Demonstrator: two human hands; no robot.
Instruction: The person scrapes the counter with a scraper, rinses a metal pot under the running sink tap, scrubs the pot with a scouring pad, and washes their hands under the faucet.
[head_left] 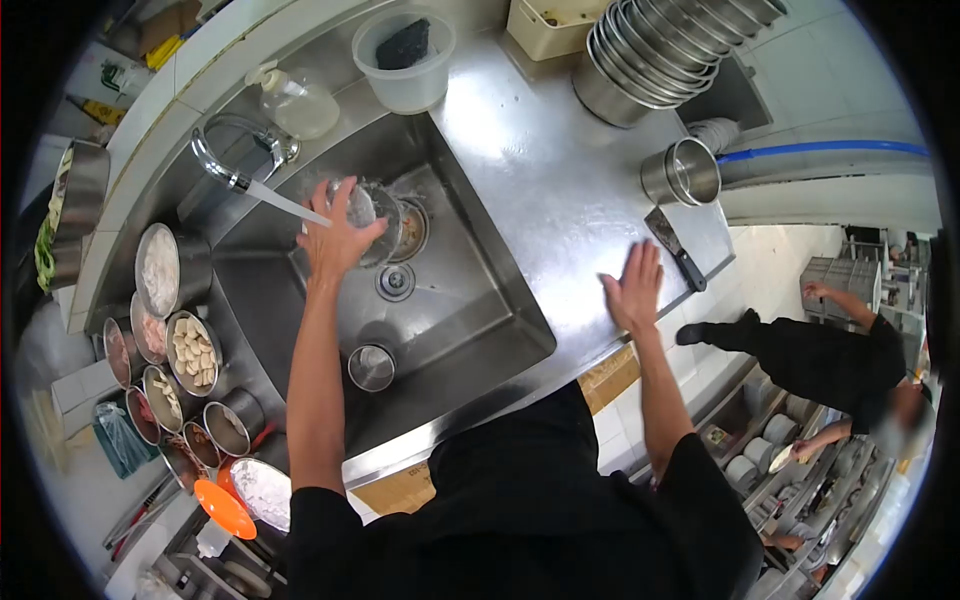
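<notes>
Inside the steel sink, my left hand grips a wet round metal container, its fingers spread around the rim. A stream of water from the curved faucet runs onto that hand and the container. Beyond it lies a strainer basket with bits of food in it, and the drain is just below. A small metal cup stands near the sink's front. My right hand rests open at the edge of the steel counter, just short of a cleaver with a black handle.
Stacked steel pots, two nested pots and a clear tub stand along the back. Several bowls of ingredients crowd the left side. At right, a person in black is beside shelves of dishes.
</notes>
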